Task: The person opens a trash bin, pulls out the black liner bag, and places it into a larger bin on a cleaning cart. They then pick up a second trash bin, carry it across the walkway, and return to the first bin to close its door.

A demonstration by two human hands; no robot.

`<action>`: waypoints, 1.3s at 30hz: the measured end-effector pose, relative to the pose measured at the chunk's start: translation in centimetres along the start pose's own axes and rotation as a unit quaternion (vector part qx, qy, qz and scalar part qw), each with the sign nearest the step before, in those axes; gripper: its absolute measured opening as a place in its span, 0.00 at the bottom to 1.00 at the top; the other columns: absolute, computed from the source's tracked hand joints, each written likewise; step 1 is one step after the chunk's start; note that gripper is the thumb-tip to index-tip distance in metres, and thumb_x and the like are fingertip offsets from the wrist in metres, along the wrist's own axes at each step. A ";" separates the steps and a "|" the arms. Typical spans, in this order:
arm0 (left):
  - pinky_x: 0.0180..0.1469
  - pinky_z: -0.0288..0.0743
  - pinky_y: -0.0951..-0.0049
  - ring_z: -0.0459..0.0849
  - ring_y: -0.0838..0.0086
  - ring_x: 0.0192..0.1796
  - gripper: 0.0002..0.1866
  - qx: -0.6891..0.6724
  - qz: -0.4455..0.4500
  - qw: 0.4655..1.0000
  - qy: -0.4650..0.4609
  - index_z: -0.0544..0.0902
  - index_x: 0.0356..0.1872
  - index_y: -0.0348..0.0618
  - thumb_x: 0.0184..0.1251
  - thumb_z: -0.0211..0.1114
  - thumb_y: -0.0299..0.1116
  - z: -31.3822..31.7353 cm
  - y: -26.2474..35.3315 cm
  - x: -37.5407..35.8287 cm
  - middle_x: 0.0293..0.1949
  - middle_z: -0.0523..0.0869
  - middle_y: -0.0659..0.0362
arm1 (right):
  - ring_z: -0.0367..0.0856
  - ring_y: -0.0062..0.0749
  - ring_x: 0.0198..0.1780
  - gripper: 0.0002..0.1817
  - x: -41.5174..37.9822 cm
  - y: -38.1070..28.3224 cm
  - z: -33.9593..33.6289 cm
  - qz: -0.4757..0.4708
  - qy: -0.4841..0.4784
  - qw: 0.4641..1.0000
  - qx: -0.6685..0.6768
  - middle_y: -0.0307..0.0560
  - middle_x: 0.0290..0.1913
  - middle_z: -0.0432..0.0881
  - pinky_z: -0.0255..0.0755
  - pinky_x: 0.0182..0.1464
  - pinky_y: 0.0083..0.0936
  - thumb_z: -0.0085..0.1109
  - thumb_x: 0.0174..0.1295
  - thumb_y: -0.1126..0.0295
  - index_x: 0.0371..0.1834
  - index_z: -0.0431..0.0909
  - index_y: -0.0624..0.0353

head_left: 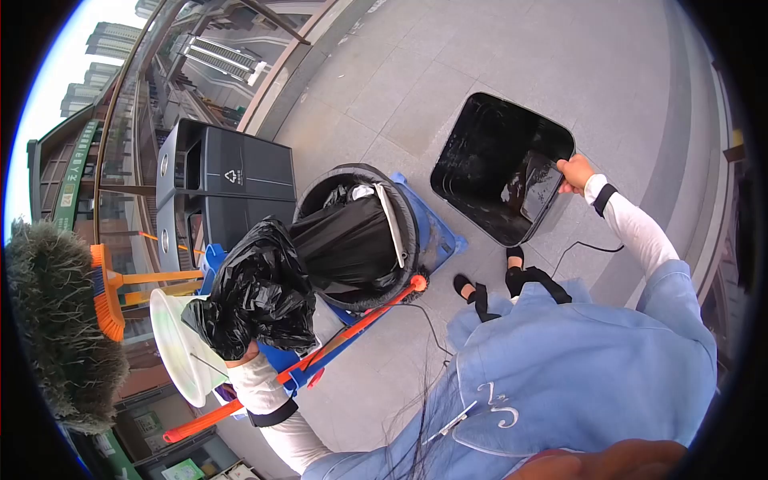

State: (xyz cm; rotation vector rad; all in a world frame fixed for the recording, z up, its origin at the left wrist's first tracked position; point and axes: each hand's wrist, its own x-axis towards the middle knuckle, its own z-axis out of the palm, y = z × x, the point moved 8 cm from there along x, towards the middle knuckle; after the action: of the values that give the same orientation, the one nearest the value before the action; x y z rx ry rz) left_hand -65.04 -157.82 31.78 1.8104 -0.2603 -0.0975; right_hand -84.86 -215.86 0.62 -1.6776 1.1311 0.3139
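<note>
My right hand is closed on the rim of a black square bin, whose open top faces me; some dark, wet-looking matter lies inside it. On the left, my left hand is mostly covered by a crumpled black plastic bag that it grips. That bag is over the edge of a round cart bin lined with black plastic, with white waste near its top. A red-orange pole slants across the blue cart beside my left forearm.
Grey twin recycling bins stand behind the cart by a glass railing. A white bucket, an orange broom and a bushy plant are at the left. A thin black cable crosses the paving.
</note>
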 end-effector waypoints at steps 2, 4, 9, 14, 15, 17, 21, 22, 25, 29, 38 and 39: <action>0.52 0.66 0.68 0.72 0.66 0.49 0.19 -0.156 -0.068 0.985 0.033 0.64 0.51 0.38 0.61 0.48 0.36 1.0 -5.2 -0.5 0.49 0.72 0.53 | 0.67 0.28 0.07 0.18 0.4 2.1 -0.3 0.012 0.021 1.000 0.020 0.52 0.11 0.73 0.55 0.07 0.24 0.42 0.50 0.64 0.13 0.69 0.69; 0.50 0.68 0.70 0.73 0.67 0.48 0.17 -0.158 -0.131 0.974 0.090 0.66 0.49 0.38 0.60 0.49 0.33 4.1 -7.3 -0.9 0.47 0.73 0.53 | 0.67 0.29 0.07 0.18 2.0 4.1 -0.7 0.014 0.032 0.999 0.036 0.53 0.11 0.73 0.55 0.07 0.23 0.43 0.50 0.64 0.13 0.69 0.69; 0.48 0.62 0.74 0.71 0.71 0.41 0.25 0.231 -0.017 0.959 0.166 0.62 0.49 0.34 0.43 0.53 0.19 4.4 -12.8 1.2 0.42 0.71 0.52 | 0.68 0.29 0.07 0.17 4.1 7.1 -1.3 0.026 0.046 0.998 0.033 0.54 0.10 0.72 0.54 0.06 0.23 0.44 0.49 0.65 0.13 0.68 0.70; 0.44 0.60 0.59 0.64 0.55 0.43 0.25 0.630 -0.085 0.754 0.166 0.72 0.44 0.44 0.36 0.58 0.30 2.6 -19.7 3.1 0.43 0.67 0.50 | 0.68 0.30 0.07 0.18 3.3 7.8 -2.2 0.046 0.083 0.995 0.012 0.55 0.10 0.72 0.56 0.07 0.23 0.44 0.49 0.64 0.11 0.68 0.70; 0.42 0.60 0.57 0.62 0.55 0.44 0.25 0.654 -0.131 0.718 0.200 0.74 0.43 0.48 0.35 0.59 0.31 2.1 -20.8 3.1 0.45 0.64 0.50 | 0.68 0.30 0.07 0.19 2.6 7.7 -2.6 0.050 0.097 0.994 0.011 0.54 0.09 0.72 0.55 0.06 0.23 0.44 0.49 0.64 0.10 0.68 0.69; 0.46 0.58 0.50 0.56 0.52 0.52 0.21 0.598 -0.185 0.752 0.209 0.76 0.39 0.50 0.35 0.59 0.31 1.3 -23.4 3.8 0.51 0.58 0.49 | 0.66 0.29 0.05 0.18 0.9 7.4 -2.7 0.070 0.120 0.990 0.018 0.53 0.08 0.71 0.52 0.05 0.23 0.44 0.50 0.65 0.10 0.68 0.69; 0.56 0.56 0.60 0.63 0.45 0.52 0.26 0.447 -0.164 0.872 0.118 0.69 0.46 0.37 0.39 0.57 0.30 1.9 -34.0 4.8 0.50 0.64 0.35 | 0.60 0.29 0.03 0.21 0.4 9.2 -3.0 0.096 0.173 0.980 -0.008 0.52 0.07 0.70 0.51 0.04 0.25 0.42 0.50 0.65 0.05 0.67 0.66; 0.56 0.57 0.63 0.65 0.48 0.52 0.27 0.418 -0.169 0.889 0.079 0.67 0.47 0.33 0.40 0.57 0.30 3.0 -36.4 4.8 0.48 0.67 0.37 | 0.60 0.29 0.03 0.20 -0.2 9.1 -2.6 0.101 0.172 0.980 0.006 0.52 0.07 0.70 0.51 0.04 0.25 0.41 0.50 0.65 0.05 0.66 0.66; 0.57 0.56 0.67 0.64 0.50 0.53 0.29 0.368 -0.206 0.906 -0.010 0.63 0.49 0.27 0.43 0.55 0.32 7.0 -40.6 4.2 0.49 0.67 0.39 | 0.60 0.29 0.03 0.20 -1.7 9.1 -1.6 0.123 0.181 0.975 0.033 0.52 0.07 0.69 0.52 0.04 0.24 0.41 0.49 0.65 0.05 0.66 0.66; 0.59 0.52 0.69 0.58 0.52 0.58 0.35 0.399 -0.316 0.853 -0.121 0.56 0.55 0.27 0.42 0.53 0.32 9.0 -46.7 1.9 0.55 0.60 0.37 | 0.60 0.28 0.03 0.18 -4.3 8.5 -1.1 0.159 0.222 0.960 0.062 0.52 0.07 0.70 0.52 0.05 0.24 0.41 0.48 0.66 0.07 0.66 0.67; 0.52 0.64 0.68 0.71 0.58 0.51 0.19 0.568 -0.251 0.610 -0.492 0.76 0.42 0.38 0.55 0.43 0.36 14.8 -55.6 -7.5 0.48 0.72 0.47 | 0.61 0.27 0.05 0.16 -7.1 7.1 0.3 0.210 0.229 0.941 0.131 0.51 0.10 0.72 0.53 0.06 0.23 0.41 0.48 0.67 0.11 0.69 0.68; 0.53 0.63 0.68 0.70 0.57 0.52 0.20 0.562 -0.276 0.606 -0.491 0.74 0.44 0.37 0.55 0.44 0.37 13.8 -56.7 -7.9 0.49 0.71 0.47 | 0.61 0.27 0.05 0.16 -7.0 7.9 0.2 0.223 0.230 0.938 0.132 0.51 0.10 0.72 0.53 0.06 0.23 0.41 0.48 0.67 0.12 0.69 0.68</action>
State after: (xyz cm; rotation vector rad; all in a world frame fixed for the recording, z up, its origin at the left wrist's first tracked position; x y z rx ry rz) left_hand -68.42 -155.87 -26.94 2.8568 -0.6041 -1.7801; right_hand -94.69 -212.13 0.47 -1.2715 1.8257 0.0383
